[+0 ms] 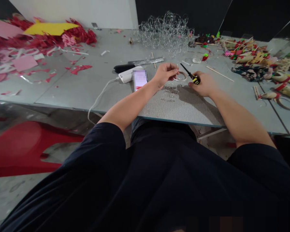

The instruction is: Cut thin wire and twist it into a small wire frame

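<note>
Beyond the left fingers [173, 71], a heap of wire [165, 32] looks done; they pinch a thin wire [177, 66] that seems not yet done, and the right fingers [202, 79] grip a tool [196, 79].

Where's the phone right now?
In the head view, the phone is on the grey table, just left of the left hand, beside the white corded box.

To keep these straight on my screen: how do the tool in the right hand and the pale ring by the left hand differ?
The tool is long and narrow; the ring is round with an open middle. The tool is black and yellow, the ring pale. The tool is held in the right hand, while the ring appears beside the left hand. Both appear over the table.
</note>
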Action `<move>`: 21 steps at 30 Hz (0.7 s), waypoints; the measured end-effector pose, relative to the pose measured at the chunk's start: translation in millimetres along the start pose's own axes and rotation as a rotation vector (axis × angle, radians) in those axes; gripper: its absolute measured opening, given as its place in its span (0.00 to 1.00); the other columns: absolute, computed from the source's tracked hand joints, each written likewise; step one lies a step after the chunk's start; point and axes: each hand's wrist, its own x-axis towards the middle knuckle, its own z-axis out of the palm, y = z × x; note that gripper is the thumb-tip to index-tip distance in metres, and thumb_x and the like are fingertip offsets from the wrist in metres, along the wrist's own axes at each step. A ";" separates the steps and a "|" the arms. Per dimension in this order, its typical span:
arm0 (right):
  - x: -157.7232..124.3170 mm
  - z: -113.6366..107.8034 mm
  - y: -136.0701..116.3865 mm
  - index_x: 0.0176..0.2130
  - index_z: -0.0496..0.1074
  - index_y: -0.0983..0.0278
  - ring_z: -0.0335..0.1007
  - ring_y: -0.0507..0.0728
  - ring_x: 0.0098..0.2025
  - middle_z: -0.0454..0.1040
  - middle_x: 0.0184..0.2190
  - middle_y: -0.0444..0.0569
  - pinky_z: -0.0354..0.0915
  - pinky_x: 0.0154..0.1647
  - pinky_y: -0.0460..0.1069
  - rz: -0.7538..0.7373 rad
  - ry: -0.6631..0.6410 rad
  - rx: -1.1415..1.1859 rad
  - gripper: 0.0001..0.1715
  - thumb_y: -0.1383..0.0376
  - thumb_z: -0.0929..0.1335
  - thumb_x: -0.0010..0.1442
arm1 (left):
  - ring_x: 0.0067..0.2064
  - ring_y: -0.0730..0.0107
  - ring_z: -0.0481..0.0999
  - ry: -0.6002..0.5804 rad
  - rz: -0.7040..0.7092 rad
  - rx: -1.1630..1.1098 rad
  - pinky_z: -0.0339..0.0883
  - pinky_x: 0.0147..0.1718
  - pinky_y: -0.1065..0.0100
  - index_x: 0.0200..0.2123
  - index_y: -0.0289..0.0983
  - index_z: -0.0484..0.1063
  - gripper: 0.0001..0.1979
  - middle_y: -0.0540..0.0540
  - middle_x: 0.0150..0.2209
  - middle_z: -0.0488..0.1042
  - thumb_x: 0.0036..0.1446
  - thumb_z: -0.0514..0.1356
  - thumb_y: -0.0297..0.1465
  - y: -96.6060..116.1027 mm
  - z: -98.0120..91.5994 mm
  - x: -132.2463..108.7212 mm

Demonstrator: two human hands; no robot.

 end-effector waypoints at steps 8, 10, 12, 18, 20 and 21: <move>0.3 -1.6 0.4 0.64 0.83 0.54 0.85 0.79 0.68 0.91 0.58 0.58 0.79 0.71 0.69 0.018 -0.004 -0.013 0.25 0.51 0.86 0.75 | 0.36 0.68 0.84 -0.039 0.017 0.175 0.79 0.48 0.61 0.37 0.43 0.79 0.16 0.48 0.35 0.86 0.69 0.71 0.15 -21.3 1.2 7.3; 0.6 -2.3 0.0 0.66 0.82 0.56 0.85 0.77 0.66 0.91 0.60 0.60 0.77 0.73 0.69 0.009 -0.012 -0.062 0.25 0.52 0.84 0.79 | 0.35 0.69 0.84 -0.035 0.017 0.174 0.79 0.46 0.62 0.38 0.43 0.78 0.15 0.48 0.35 0.86 0.70 0.71 0.16 -23.9 2.7 8.3; 1.0 -4.1 -0.1 0.67 0.82 0.57 0.86 0.76 0.63 0.91 0.61 0.60 0.77 0.71 0.68 0.015 -0.012 -0.083 0.25 0.54 0.84 0.79 | 0.35 0.70 0.86 -0.011 0.015 0.147 0.78 0.44 0.63 0.39 0.42 0.78 0.14 0.47 0.37 0.87 0.72 0.73 0.19 -23.2 3.9 8.6; 5.9 -16.0 13.6 0.65 0.80 0.57 0.81 0.75 0.65 0.89 0.59 0.62 0.75 0.73 0.69 0.095 0.052 -0.081 0.26 0.50 0.86 0.81 | 0.40 0.68 0.91 0.069 0.047 0.023 0.83 0.46 0.63 0.41 0.42 0.77 0.11 0.45 0.42 0.91 0.77 0.73 0.28 -13.3 1.0 7.0; 10.7 -18.5 25.9 0.64 0.78 0.59 0.78 0.72 0.65 0.88 0.57 0.63 0.72 0.74 0.65 0.157 0.079 -0.087 0.26 0.50 0.86 0.83 | 0.41 0.68 0.91 0.087 0.054 -0.003 0.84 0.47 0.62 0.40 0.42 0.78 0.10 0.44 0.42 0.92 0.78 0.70 0.27 -12.6 -1.1 7.7; 13.9 -18.9 33.4 0.63 0.77 0.61 0.78 0.70 0.65 0.87 0.56 0.63 0.70 0.74 0.63 0.188 0.090 -0.086 0.26 0.51 0.86 0.84 | 0.40 0.67 0.92 0.091 0.055 -0.015 0.84 0.46 0.61 0.40 0.42 0.78 0.10 0.44 0.42 0.92 0.78 0.69 0.26 -12.8 -2.0 8.5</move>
